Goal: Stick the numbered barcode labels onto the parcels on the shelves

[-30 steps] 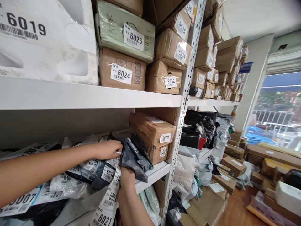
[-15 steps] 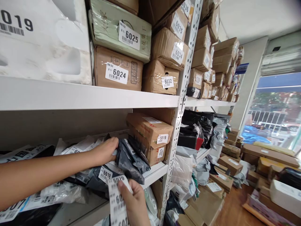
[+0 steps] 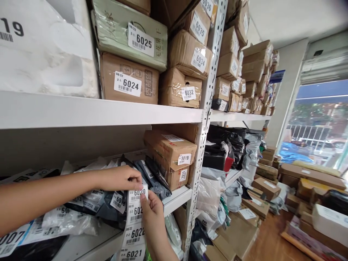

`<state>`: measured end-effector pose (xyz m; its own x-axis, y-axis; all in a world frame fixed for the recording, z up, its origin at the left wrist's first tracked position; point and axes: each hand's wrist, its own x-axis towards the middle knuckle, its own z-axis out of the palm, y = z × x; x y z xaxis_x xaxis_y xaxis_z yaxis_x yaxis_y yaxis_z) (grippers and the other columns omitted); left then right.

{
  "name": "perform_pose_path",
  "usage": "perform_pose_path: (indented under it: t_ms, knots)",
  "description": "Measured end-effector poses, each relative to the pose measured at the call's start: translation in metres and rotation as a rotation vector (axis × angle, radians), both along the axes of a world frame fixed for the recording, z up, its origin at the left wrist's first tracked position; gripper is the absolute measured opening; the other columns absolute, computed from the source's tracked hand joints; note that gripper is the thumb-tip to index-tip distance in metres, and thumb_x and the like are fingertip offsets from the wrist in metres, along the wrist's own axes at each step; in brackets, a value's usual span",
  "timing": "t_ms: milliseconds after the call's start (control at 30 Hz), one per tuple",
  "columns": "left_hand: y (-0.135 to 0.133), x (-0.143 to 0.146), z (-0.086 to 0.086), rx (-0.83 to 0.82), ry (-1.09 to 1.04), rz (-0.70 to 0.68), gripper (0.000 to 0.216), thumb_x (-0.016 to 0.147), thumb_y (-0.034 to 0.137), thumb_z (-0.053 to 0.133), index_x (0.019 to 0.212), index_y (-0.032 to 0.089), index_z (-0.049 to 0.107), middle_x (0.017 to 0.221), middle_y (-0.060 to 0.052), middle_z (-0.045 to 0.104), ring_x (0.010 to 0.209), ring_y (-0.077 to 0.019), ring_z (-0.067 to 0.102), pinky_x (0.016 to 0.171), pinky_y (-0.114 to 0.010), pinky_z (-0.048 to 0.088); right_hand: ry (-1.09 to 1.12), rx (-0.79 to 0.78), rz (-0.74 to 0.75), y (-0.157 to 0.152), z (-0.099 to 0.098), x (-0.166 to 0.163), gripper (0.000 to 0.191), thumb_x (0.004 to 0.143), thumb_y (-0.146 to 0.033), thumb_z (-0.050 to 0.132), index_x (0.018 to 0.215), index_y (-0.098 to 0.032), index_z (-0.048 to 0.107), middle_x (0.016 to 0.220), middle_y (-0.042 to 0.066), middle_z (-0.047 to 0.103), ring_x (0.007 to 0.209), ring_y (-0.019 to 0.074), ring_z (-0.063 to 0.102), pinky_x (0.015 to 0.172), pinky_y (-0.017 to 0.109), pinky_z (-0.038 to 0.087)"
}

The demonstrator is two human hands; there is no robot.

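Observation:
A strip of white number labels (image 3: 133,232) hangs from my right hand (image 3: 154,214), its thumb pressed on the top label, 6020. At that strip's upper edge my left hand (image 3: 126,178) pinches with its fingertips, thumb by the 6020 label. Behind my hands lies a dark grey plastic mailer bag (image 3: 148,174) on the lower shelf. A dark parcel bag (image 3: 112,206) labelled 6018 rests just left of the strip. Beside the mailers, two stacked cardboard boxes (image 3: 171,148) carry labels 5019 and 7015.
Above runs a white shelf beam (image 3: 103,114) with labelled boxes such as 6024 (image 3: 129,81). A perforated upright (image 3: 202,145) stands to the right. Beyond it are more loaded shelves, and parcels cover the wooden floor (image 3: 272,239) at the lower right.
My left hand has let go of the dark mailer and come to the top of the label strip. The strip has risen and turned, showing more labels. The view has shifted slightly.

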<state>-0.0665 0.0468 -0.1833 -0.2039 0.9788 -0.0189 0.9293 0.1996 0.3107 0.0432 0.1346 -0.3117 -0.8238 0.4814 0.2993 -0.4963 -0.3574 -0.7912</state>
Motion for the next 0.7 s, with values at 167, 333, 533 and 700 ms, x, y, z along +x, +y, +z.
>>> perform_pose_path:
  t_ms: [167, 333, 533, 700]
  knots:
    - [0.003, 0.001, -0.016, 0.028, 0.217, 0.068, 0.022, 0.086, 0.04, 0.048, 0.083, 0.019, 0.055, 0.08, -0.001, 0.06, 0.073, -0.0178, 0.054, 0.061, -0.025, 0.034, -0.056, -0.067, -0.065, 0.0, -0.007, -0.015, 0.05, 0.056, -0.063, 0.075, 0.069, -0.017, 0.059, 0.06, -0.002, 0.059, 0.054, 0.0099, 0.046, 0.054, 0.022, 0.037]
    - [0.004, 0.006, -0.025, 0.014, 0.429, 0.032, 0.025, 0.095, 0.03, 0.038, 0.081, 0.018, 0.054, 0.089, -0.005, 0.062, 0.084, -0.02, 0.057, 0.074, -0.028, 0.04, -0.11, -0.149, -0.097, 0.0, -0.008, -0.012, 0.055, 0.054, -0.062, 0.077, 0.056, -0.02, 0.042, 0.048, -0.008, 0.041, 0.048, 0.0057, 0.028, 0.048, 0.021, 0.024]
    - [0.012, 0.01, -0.034, -0.06, 0.667, 0.031, 0.019, 0.094, 0.016, 0.042, 0.093, 0.015, 0.061, 0.099, -0.011, 0.065, 0.092, -0.0252, 0.059, 0.082, -0.034, 0.043, -0.096, -0.208, -0.006, -0.004, -0.027, -0.003, 0.05, 0.05, -0.058, 0.081, 0.06, -0.02, 0.051, 0.046, -0.007, 0.046, 0.043, 0.0074, 0.032, 0.047, 0.023, 0.027]
    - [0.011, 0.013, -0.035, -0.027, 0.667, 0.071, 0.012, 0.091, 0.019, 0.049, 0.092, 0.013, 0.059, 0.098, -0.013, 0.063, 0.094, -0.0282, 0.06, 0.084, -0.039, 0.046, -0.08, -0.285, -0.091, 0.001, -0.058, 0.001, 0.064, 0.047, -0.065, 0.08, 0.045, -0.022, 0.031, 0.04, -0.007, 0.038, 0.042, 0.0051, 0.026, 0.046, 0.022, 0.024]
